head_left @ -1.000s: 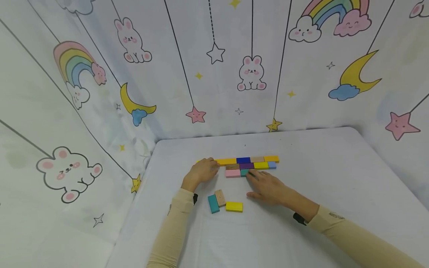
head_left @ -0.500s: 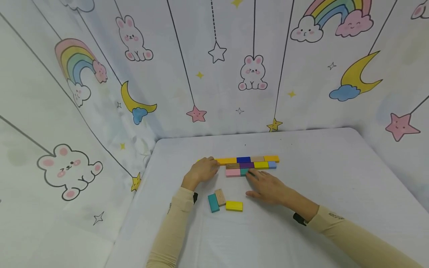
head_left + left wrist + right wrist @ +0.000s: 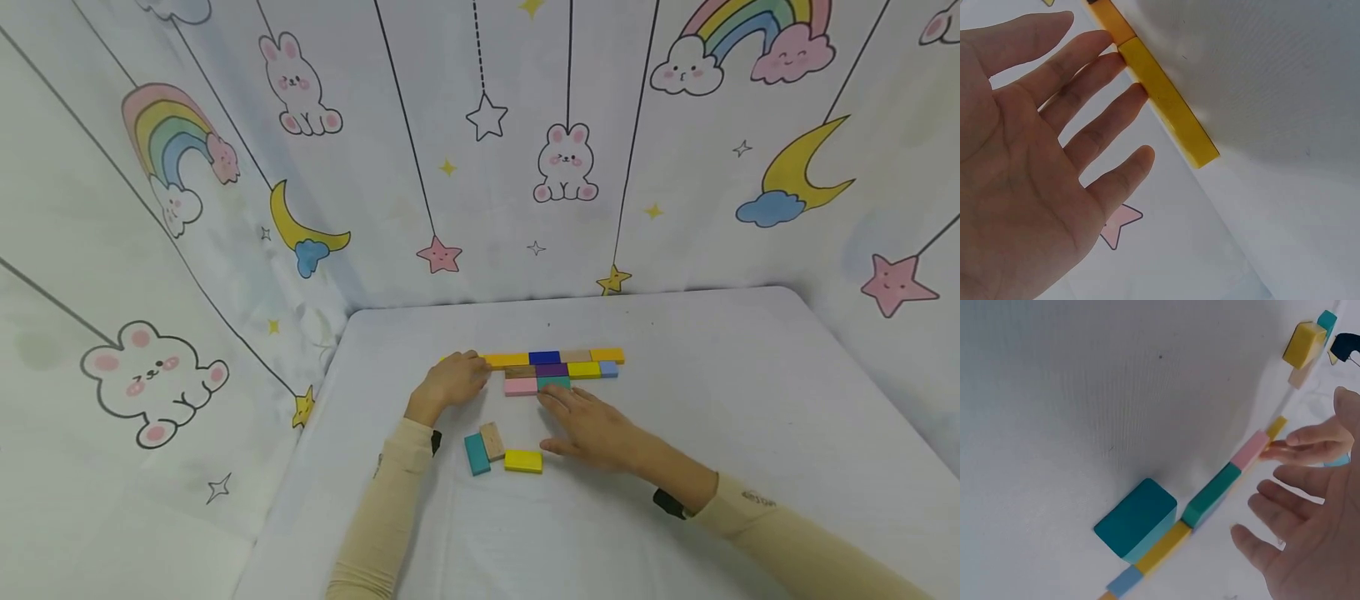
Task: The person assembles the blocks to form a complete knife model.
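A: Left hand?

B: Fingers are reaching out nearly straight, gripping nothing; tips are touching the yellow block ending the back row at left.

A: Right hand?

B: Holding nothing, fingers lying loosely extended just beside the green block; contact is not showing clearly. A pink block is adjoining it, left.

A: Further out?

B: Loose teal block, bare-wood block, second yellow block: all lying nearer the person.

A green block lay end to end with a pink block, and a yellow block ended the farthest row.
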Motion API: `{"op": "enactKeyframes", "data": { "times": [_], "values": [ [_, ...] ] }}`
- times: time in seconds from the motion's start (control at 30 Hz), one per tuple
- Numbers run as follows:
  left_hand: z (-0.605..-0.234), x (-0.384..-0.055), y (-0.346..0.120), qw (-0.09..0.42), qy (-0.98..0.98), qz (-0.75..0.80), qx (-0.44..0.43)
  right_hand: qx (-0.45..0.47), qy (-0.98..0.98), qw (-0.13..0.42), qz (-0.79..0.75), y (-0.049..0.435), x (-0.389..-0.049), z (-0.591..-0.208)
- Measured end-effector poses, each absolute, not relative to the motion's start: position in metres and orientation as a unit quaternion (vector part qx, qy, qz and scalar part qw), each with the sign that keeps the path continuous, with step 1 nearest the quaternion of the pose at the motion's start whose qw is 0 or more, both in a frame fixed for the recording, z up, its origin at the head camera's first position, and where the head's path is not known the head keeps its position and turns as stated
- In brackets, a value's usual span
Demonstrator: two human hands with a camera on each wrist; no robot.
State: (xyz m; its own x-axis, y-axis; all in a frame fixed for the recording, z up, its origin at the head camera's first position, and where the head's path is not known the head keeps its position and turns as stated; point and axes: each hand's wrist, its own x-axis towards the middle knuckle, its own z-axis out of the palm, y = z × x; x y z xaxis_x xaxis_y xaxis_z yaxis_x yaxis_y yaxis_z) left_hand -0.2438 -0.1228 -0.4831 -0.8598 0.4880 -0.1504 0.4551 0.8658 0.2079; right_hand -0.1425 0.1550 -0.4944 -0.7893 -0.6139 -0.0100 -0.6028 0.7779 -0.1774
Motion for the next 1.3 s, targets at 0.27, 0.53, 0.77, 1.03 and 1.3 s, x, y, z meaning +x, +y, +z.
{"op": "enactKeyframes", "data": {
  "times": [0.27,0.53,0.77,1.03,1.3],
  "values": [
    [-0.478,-0.242,-0.124,0.106,0.960,0.102,0.240,-0.322,0.941,0.056,-0.088,0.151,-0.129,-0.495],
    [-0.480,-0.239,-0.126,0.108,0.960,0.108,0.234,-0.343,0.921,0.108,-0.150,0.142,-0.106,-0.492],
    [-0.481,-0.240,-0.126,0.098,0.960,0.111,0.239,-0.350,0.917,0.118,-0.151,0.136,-0.090,-0.486],
    [-0.481,-0.244,-0.124,0.100,0.963,0.103,0.230,-0.368,0.914,0.120,-0.125,0.131,-0.078,-0.481],
    [-0.481,-0.243,-0.123,0.097,0.963,0.101,0.230,-0.372,0.912,0.130,-0.113,0.121,-0.064,-0.481]
  ]
}}
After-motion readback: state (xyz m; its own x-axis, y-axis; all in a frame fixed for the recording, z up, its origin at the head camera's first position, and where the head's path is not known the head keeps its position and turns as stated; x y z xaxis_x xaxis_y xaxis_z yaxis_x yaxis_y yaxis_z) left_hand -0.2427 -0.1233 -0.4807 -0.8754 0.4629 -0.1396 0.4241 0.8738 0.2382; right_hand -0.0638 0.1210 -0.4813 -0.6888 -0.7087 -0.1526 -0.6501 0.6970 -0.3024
